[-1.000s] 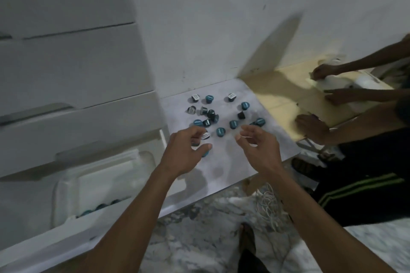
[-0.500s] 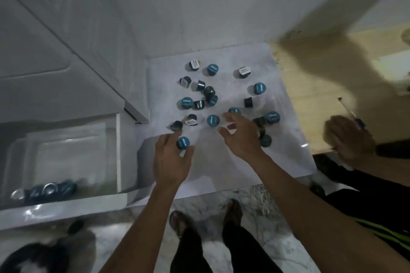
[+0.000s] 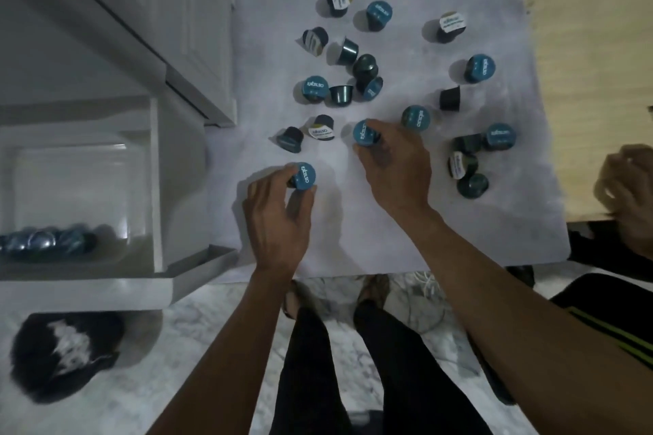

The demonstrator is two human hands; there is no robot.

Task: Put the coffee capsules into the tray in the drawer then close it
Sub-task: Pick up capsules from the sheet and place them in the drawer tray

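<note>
Several coffee capsules (image 3: 416, 118) lie scattered on a white board (image 3: 371, 240), some upright with teal or white lids, some tipped over. My left hand (image 3: 279, 219) pinches a teal-lidded capsule (image 3: 303, 176) near the board's left side. Fingers of my right hand (image 3: 395, 166) close around another teal-lidded capsule (image 3: 364, 133) in the middle. The open white drawer (image 3: 155, 187) sits to the left, holding a clear tray (image 3: 116, 166) with several blue capsules (image 3: 46, 242) at its near end.
White cabinet fronts (image 3: 169, 28) rise behind the drawer. A wooden surface (image 3: 593, 81) lies right of the board, with another person's hand (image 3: 625, 194) at its edge. My legs (image 3: 353, 364) stand on marbled floor; a dark furry shape (image 3: 63, 353) lies at lower left.
The view has tilted down over the board. Both hands reached forward; the left closed on a teal capsule, and the right moved left onto another one.
</note>
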